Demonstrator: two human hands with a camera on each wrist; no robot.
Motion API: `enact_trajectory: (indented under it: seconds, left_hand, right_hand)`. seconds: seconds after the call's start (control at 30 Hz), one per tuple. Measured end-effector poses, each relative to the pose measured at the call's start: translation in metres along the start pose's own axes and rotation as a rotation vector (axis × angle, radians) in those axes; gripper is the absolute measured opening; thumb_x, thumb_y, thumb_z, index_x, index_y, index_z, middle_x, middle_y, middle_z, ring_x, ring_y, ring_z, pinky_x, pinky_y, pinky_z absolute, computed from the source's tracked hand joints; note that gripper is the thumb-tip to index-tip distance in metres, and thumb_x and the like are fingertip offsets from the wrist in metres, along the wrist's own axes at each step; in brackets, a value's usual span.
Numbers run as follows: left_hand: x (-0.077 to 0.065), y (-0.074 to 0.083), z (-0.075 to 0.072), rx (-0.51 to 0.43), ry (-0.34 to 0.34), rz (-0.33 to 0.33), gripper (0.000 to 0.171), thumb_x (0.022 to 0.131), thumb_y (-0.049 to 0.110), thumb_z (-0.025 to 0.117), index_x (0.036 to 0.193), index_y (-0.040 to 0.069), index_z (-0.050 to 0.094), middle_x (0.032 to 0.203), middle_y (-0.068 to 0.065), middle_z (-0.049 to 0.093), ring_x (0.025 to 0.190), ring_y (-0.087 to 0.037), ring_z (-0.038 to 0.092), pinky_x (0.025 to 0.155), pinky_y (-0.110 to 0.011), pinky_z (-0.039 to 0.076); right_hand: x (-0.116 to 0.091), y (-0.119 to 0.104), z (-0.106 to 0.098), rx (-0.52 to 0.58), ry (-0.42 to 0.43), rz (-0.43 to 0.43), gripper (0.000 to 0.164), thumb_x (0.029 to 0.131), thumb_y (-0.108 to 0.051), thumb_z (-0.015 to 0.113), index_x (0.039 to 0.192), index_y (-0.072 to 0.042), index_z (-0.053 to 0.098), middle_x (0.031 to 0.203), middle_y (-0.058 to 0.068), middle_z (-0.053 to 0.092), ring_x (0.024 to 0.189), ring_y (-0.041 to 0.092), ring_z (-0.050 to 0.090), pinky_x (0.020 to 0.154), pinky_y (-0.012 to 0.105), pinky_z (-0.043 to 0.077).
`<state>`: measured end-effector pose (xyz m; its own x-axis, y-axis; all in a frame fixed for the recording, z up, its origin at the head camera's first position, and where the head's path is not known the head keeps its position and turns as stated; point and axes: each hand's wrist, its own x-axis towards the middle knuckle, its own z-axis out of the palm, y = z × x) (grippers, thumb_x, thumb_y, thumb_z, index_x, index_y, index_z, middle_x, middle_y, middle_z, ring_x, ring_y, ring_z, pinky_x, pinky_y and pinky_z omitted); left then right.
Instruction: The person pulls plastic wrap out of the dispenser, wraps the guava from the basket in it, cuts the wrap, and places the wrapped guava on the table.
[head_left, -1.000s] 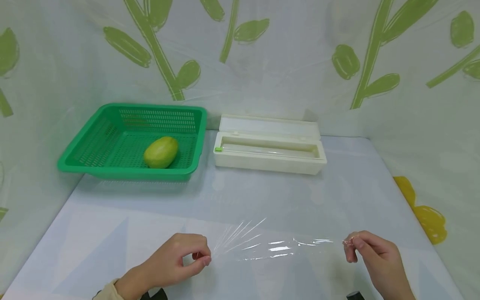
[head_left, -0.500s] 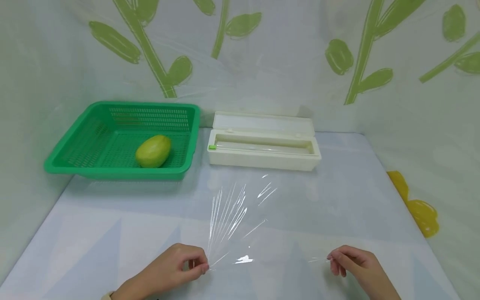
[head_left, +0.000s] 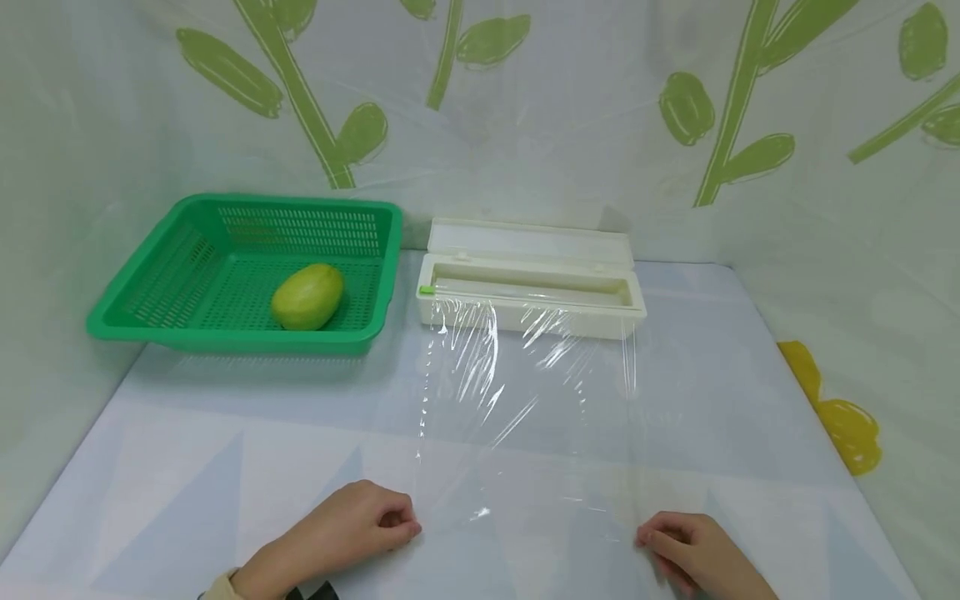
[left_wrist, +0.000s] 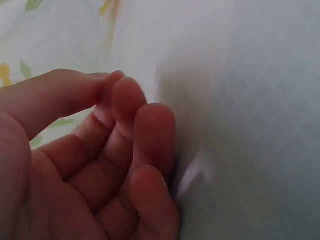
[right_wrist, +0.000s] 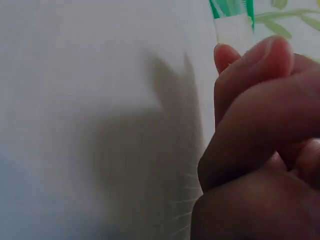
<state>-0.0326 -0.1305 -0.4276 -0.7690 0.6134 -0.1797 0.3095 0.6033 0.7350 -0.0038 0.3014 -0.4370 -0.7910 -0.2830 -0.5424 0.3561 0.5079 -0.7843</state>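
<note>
A sheet of clear plastic wrap (head_left: 487, 400) stretches over the table from the white wrap dispenser box (head_left: 525, 318) toward me. Its near left corner is pinched between thumb and forefinger of my left hand (head_left: 356, 529). At the near right corner my right hand (head_left: 693, 550) pinches the film the same way. Both hands are low, close to the tabletop. In the left wrist view, the thumb meets the fingertips (left_wrist: 130, 97), and the film itself is hardly visible there. The right wrist view has the curled fingers (right_wrist: 250, 130) beside their shadow. The box's lid (head_left: 528, 242) stands raised at the back.
A green plastic basket (head_left: 247, 337) stands at the back left, holding a yellow-green oval fruit (head_left: 307, 297). A leaf-patterned sheet (head_left: 570, 125) hangs behind the table (head_left: 195, 408). Its right edge drops off near a yellow printed flower (head_left: 840, 421).
The film now lies stretched flatter, visible up to the box's front. My right hand has moved left and toward me; the left hand has stayed nearly in place. Both keep their pinch.
</note>
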Motion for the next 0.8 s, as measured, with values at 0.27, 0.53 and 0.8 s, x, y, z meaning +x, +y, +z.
enact_trajectory:
  seconds: [0.27,0.53,0.8]
  left_hand:
    - [0.0031,0.0022,-0.0024,0.044,-0.061,-0.032,0.019,0.084,0.037,0.059,0.066,0.03,0.057,0.052,0.019,0.041,0.049,0.003,0.035,0.046,-0.018,0.031]
    - [0.0042,0.0052,-0.0029,0.089,-0.066,-0.033,0.02,0.083,0.036,0.06,0.064,0.03,0.055,0.051,0.018,0.038,0.048,0.003,0.034,0.045,-0.018,0.03]
    - [0.0056,0.0066,-0.0031,0.147,-0.071,-0.035,0.019,0.082,0.034,0.062,0.065,0.029,0.055,0.051,0.018,0.038,0.047,0.003,0.033,0.045,-0.018,0.03]
  right_hand:
    - [0.0003,0.0042,0.0009,0.016,-0.029,0.026,0.036,0.088,-0.037,0.051,0.092,-0.004,0.064,0.058,0.005,0.053,0.04,0.01,0.041,0.039,0.029,0.039]
    - [0.0035,0.0015,-0.0009,-0.045,-0.009,0.097,0.037,0.085,-0.044,0.053,0.086,-0.008,0.064,0.05,0.0,0.045,0.037,0.01,0.036,0.038,0.028,0.036]
    - [0.0042,0.001,-0.0006,-0.081,0.008,0.102,0.037,0.085,-0.043,0.052,0.083,-0.009,0.064,0.048,-0.002,0.042,0.036,0.01,0.033,0.037,0.028,0.035]
